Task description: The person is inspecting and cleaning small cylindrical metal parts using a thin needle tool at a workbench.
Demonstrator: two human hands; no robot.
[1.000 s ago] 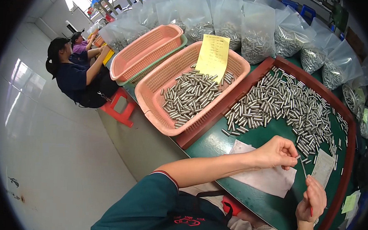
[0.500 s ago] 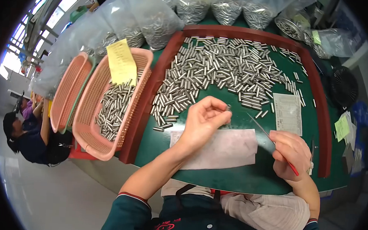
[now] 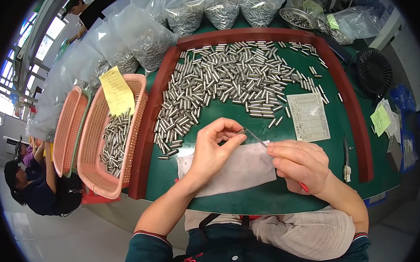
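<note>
A: Where are the hands working, and on what?

B: Over a green workbench [image 3: 239,206], a worker's left hand [image 3: 211,147] is pinching a small metal cylinder [image 3: 242,131] between thumb and fingertips, the other fingers curling in with only a narrow gap left. The piece is sitting above the far edge of a pale cloth [image 3: 231,175].

A: And the right hand?

B: The right hand [image 3: 298,164] is gripping a slim tool [image 3: 257,138], fingers folding closely around it, its red end showing below the palm. The thin shaft is pointing at the cylinder's end; whether the tip is touching or entering it, I cannot tell.

A: So which step are we seeing?

B: By my reading, one piece is being worked singly, tool meeting part. The next move seems to be calling for a steady left pinch and a fine, straight line from the right.

A: What is lying around them?

B: Loose cylinders [image 3: 232,70] are spreading across the bench inside a dark red frame [image 3: 141,175]. More are lying in a pink basket [image 3: 135,151] at left, a yellow note [image 3: 118,92] leaning over them. A printed sheet [image 3: 308,117] is resting at right.
</note>
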